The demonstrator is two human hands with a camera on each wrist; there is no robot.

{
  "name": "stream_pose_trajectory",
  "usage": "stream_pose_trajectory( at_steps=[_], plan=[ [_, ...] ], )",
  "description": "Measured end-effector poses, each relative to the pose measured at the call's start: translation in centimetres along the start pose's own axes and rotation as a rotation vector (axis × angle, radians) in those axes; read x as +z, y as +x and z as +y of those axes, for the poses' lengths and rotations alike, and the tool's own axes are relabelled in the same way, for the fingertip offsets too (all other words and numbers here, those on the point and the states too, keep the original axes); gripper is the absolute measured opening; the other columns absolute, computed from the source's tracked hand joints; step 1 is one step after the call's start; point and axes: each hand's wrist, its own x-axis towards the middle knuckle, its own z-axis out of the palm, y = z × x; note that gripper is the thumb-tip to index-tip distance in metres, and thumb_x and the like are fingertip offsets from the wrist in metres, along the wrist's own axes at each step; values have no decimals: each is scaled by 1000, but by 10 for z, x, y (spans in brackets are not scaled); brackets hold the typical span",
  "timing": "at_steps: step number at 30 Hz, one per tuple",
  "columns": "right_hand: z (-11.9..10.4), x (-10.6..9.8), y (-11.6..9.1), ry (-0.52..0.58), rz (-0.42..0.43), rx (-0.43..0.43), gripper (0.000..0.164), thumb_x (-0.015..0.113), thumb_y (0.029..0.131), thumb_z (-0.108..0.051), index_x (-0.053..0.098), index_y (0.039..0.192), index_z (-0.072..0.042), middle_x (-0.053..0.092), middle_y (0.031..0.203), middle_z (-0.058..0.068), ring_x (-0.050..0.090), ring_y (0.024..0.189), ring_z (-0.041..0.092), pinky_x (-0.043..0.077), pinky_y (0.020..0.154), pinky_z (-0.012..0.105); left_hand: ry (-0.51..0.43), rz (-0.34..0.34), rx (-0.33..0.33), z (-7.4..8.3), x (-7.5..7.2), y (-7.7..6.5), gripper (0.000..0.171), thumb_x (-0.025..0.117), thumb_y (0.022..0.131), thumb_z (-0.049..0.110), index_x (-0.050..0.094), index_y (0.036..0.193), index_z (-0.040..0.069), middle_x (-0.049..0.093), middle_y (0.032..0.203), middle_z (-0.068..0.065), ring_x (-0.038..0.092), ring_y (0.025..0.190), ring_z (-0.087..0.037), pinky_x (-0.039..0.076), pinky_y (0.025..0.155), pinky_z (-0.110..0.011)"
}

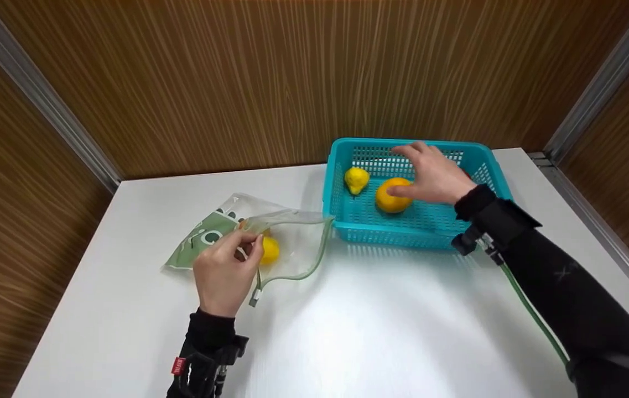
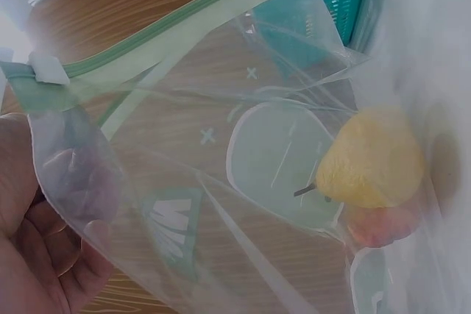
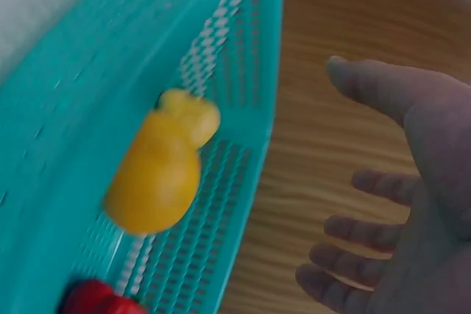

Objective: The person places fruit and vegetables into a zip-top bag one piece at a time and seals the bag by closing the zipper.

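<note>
Hovering over the basket point(image 1: 386, 232): right hand point(image 1: 435, 176), fingers point(image 1: 405, 150) spread near the orange point(image 1: 391, 203); left hand point(image 1: 227, 271) pinching the bag point(image 1: 299, 255).

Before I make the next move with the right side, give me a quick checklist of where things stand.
1. Left grip has the bag: ok, finger and thumb pinch its edge.
2. Bag mouth open: ok, it gapes towards the basket.
3. Slider out of the way: ok, it sits at one end of the zip.
4. Right grip holding fruit: not ok, it is open over the basket.
5. Orange free of other fruit on top: ok, none lies on it.
6. Red thing identified: cannot tell, it is mostly hidden in the head view and cut off in the right wrist view.
</note>
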Motion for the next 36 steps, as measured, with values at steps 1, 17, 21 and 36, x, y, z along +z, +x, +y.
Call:
stream_pose_trajectory(
  at_steps=[1,17,21,36],
  plan=[
    [5,0,4,-16,-18,6,83,69,78,-55,36,145,-19,34,149,20,37,130,41,39,102,62,-6,2,0,0,0,0,6,74,79,14,70,75,12,65,61,1,58,51,-12,41,49,-19],
    [34,19,42,-312,-227,-107,79,78,73,-42,44,139,-15,46,137,19,44,119,39,43,100,58,6,-1,-7,1,-1,-2,7,73,79,16,69,75,12,64,61,2,59,50,-13,41,48,-20],
    [33,28,46,-319,-267,-168,75,78,74,-40,47,137,-16,49,133,18,46,114,38,44,98,57,-6,-1,-2,1,-1,-2,8,74,78,15,69,74,11,64,60,1,59,50,-14,42,48,-21],
    [30,48,60,-489,-354,-231,72,82,69,-28,51,133,-16,57,122,15,52,105,32,50,92,49,12,-28,-9,4,-1,-3,7,72,80,16,68,75,13,65,62,2,59,51,-11,44,49,-19]
  ],
)
